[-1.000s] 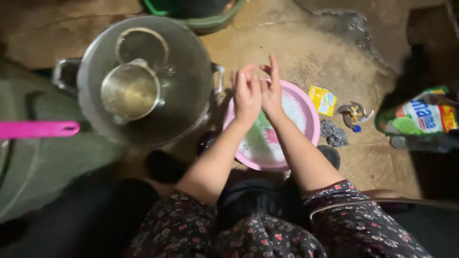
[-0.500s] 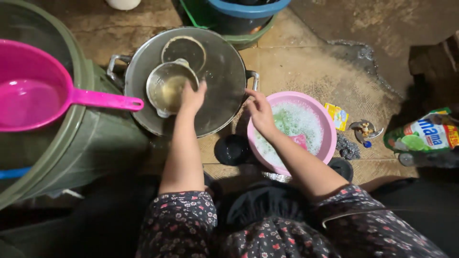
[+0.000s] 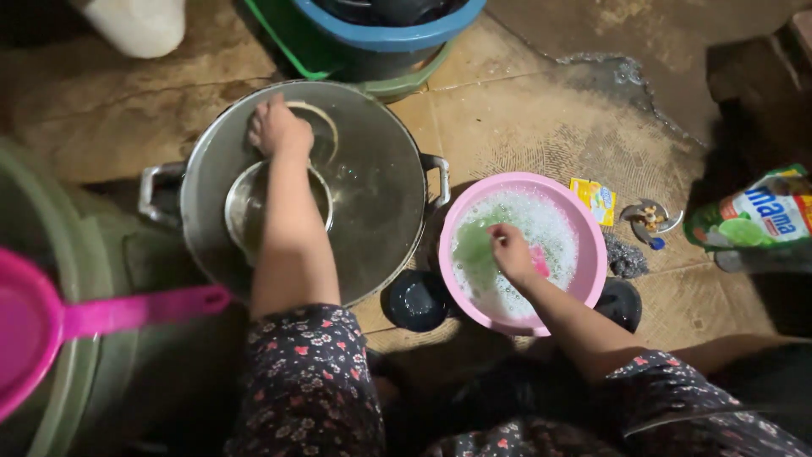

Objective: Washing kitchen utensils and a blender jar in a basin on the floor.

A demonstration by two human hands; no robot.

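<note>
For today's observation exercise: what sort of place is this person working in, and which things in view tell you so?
Probably a floor-level dishwashing spot in a home kitchen or wash area. The signs: a pink basin of soapy water that the right hand dips into, a large metal pot where the left hand reaches, and the wet tiled floor.

Pink basin (image 3: pixel 592 245) with white foam, silver stockpot (image 3: pixel 381 195), magenta dipper (image 3: pixel 93 315), blue bucket (image 3: pixel 397 34), yellow sachet (image 3: pixel 597 199), dark floral sleeves (image 3: pixel 309 372), tan floor (image 3: pixel 524 110).

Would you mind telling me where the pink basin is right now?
In the head view, the pink basin sits right of centre on the floor, beside the large metal pot, with the right hand inside it.
</note>
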